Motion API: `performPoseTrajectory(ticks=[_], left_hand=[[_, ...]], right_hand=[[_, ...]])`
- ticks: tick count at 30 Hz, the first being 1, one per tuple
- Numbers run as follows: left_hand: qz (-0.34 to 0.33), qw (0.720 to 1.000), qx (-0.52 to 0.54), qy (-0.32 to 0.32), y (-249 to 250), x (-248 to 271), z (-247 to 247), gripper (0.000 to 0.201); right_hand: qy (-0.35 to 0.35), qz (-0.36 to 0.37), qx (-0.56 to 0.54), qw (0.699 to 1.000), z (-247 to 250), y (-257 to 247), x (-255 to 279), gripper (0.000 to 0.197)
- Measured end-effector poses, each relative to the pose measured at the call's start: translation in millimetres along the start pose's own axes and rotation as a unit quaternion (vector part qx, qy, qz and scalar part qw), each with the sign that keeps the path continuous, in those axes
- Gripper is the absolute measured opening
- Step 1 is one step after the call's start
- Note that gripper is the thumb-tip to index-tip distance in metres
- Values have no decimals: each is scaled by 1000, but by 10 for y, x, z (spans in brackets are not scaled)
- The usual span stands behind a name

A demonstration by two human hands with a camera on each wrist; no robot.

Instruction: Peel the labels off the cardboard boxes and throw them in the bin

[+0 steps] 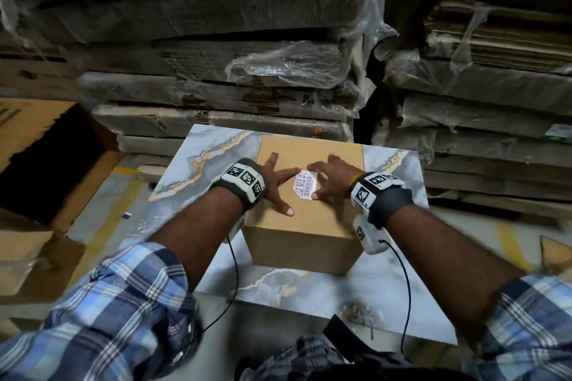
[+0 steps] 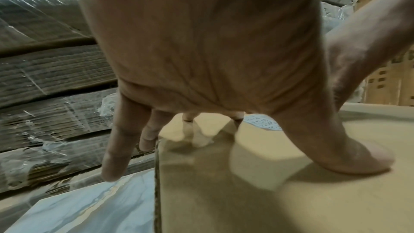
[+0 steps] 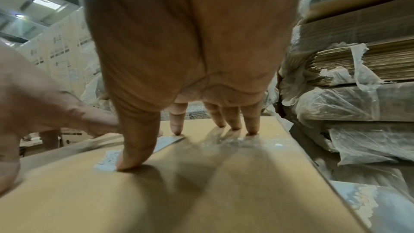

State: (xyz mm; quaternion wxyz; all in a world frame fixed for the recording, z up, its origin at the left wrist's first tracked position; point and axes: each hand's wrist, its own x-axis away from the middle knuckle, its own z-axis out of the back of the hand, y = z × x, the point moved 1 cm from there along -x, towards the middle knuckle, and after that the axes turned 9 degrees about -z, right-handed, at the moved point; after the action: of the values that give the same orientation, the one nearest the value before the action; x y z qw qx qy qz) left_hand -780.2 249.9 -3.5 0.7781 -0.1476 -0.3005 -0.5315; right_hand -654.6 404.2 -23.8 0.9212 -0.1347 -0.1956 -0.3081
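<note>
A closed brown cardboard box (image 1: 306, 226) sits on a marble-patterned slab (image 1: 213, 151). A white label (image 1: 305, 185) with barcodes is stuck on the box's top. My left hand (image 1: 275, 185) lies spread flat on the top, just left of the label, with its fingers straight. My right hand (image 1: 332, 178) is spread on the label's right side. Its thumb tip touches the label's near right corner and its index finger reaches the far edge. In the right wrist view the thumb (image 3: 132, 148) presses by the label (image 3: 107, 160). The left wrist view shows a sliver of label (image 2: 263, 123) past my palm.
Plastic-wrapped stacks of flattened cardboard stand close behind the slab (image 1: 216, 77) and to the right (image 1: 495, 96). A large open cardboard carton (image 1: 52, 161) stands on the floor at the left. More flat cardboard (image 1: 34, 263) lies below it.
</note>
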Motion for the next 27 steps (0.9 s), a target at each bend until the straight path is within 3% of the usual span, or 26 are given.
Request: performPoseTrajectory(ticks=[6,11,16,27], left_hand=[[-27,999,11,28,0,33,-55,126],[-10,998,21,51,132,115,-159,127],[-8,998,31,57,146,177,-176,127],[-12,999,-31,42,91,200,-15,134]], right_hand=[[5,-41,-21,999,100,-88,35,58],[34,-53,-18,998,49,-226,101,59],[45,-49,-25,997,17,-279,146,46],[15,-62,-37,997,107,-375,172,49]])
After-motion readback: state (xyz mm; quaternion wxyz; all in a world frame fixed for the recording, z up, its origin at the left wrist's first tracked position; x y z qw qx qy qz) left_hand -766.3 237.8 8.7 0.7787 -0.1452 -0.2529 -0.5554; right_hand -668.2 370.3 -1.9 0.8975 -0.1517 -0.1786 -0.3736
